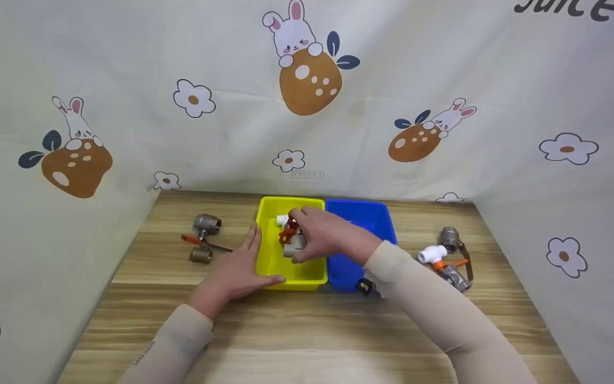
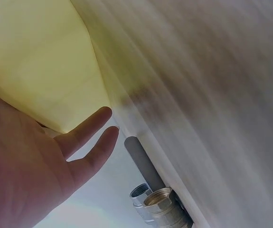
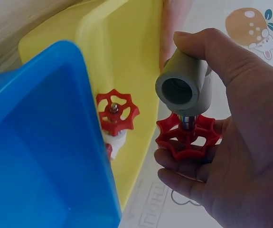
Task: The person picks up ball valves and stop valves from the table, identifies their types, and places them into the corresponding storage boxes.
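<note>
**Grey valve in grip at the yellow bin**

Nearest on my feed, the left hand (image 1: pixel 235 272) is loose, grasping nothing, its fingers extended along the left wall of the yellow bin (image 1: pixel 307 286). Past it, I see the right hand (image 1: pixel 330 233) grasping the grey valve (image 3: pixel 186 66), thumb on the body, fingers curled about the red handwheel (image 3: pixel 187 137). The valve is over or within that bin; how deep, I can't tell. I judge the step to be shifting it in or out, which I can't settle. Next calls for a firm pinch and clearance from the white-bodied valve (image 3: pixel 116 141) inside. Farthest off, a patterned curtain (image 1: pixel 232 138) rises behind the bins.
</note>
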`<control>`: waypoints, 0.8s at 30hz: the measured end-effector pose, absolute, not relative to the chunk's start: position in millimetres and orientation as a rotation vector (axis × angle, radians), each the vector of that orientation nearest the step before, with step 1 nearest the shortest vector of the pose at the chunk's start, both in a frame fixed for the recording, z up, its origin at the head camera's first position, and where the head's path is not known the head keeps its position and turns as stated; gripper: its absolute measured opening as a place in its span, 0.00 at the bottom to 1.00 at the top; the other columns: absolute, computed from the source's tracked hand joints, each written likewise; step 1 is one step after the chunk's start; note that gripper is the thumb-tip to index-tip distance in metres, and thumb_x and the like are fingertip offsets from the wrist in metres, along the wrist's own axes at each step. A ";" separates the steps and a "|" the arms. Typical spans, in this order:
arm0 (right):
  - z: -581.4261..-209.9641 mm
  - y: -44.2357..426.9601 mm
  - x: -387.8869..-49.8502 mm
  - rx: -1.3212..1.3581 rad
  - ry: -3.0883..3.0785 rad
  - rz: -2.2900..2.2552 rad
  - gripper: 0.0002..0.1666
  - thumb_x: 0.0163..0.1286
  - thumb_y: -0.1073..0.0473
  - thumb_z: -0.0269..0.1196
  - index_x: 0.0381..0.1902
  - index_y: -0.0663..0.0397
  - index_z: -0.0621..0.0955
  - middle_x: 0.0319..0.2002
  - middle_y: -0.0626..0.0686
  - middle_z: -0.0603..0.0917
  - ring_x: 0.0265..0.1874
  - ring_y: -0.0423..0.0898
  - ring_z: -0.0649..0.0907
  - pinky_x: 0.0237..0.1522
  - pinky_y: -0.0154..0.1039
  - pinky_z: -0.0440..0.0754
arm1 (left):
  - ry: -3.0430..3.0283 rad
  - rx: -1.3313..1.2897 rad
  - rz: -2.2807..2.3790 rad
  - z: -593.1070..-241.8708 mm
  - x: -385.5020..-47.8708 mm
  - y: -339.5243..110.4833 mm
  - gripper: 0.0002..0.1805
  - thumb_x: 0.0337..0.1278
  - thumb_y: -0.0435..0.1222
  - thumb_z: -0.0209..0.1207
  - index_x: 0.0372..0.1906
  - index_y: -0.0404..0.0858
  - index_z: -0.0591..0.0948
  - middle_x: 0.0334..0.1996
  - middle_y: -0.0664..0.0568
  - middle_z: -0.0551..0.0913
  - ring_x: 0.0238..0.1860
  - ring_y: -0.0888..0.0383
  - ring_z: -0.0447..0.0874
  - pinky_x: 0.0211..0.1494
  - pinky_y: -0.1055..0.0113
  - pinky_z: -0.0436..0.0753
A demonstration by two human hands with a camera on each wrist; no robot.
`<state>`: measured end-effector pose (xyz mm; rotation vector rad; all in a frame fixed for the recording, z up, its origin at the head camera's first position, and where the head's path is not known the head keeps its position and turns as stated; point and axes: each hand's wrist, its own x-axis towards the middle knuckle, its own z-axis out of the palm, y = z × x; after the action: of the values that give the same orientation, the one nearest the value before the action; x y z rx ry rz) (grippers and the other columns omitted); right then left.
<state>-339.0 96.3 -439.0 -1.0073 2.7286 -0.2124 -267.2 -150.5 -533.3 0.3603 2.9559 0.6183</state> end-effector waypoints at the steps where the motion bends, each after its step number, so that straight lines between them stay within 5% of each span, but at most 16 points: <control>1: -439.2 94.1 -338.5 -1.004 2.723 -0.208 0.63 0.58 0.31 0.82 0.83 0.46 0.67 0.65 0.53 0.81 0.56 0.48 0.81 0.68 0.50 0.84 | 2.956 0.365 0.618 -533.6 -267.3 -150.5 0.76 0.55 0.82 0.60 0.92 0.39 0.42 0.91 0.44 0.39 0.66 0.32 0.84 0.60 0.38 0.87; 24: -444.8 59.3 -340.3 -1.053 2.625 -0.156 0.55 0.59 0.33 0.82 0.75 0.49 0.71 0.56 0.50 0.79 0.49 0.46 0.81 0.61 0.41 0.86 | 2.936 0.396 0.691 -535.6 -268.3 -151.2 0.82 0.48 0.87 0.58 0.92 0.38 0.41 0.91 0.44 0.38 0.65 0.33 0.85 0.57 0.41 0.88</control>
<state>-340.3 59.3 -444.8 -1.0532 2.6248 -0.1561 -268.3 -151.2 -535.6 0.3960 2.9364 0.6908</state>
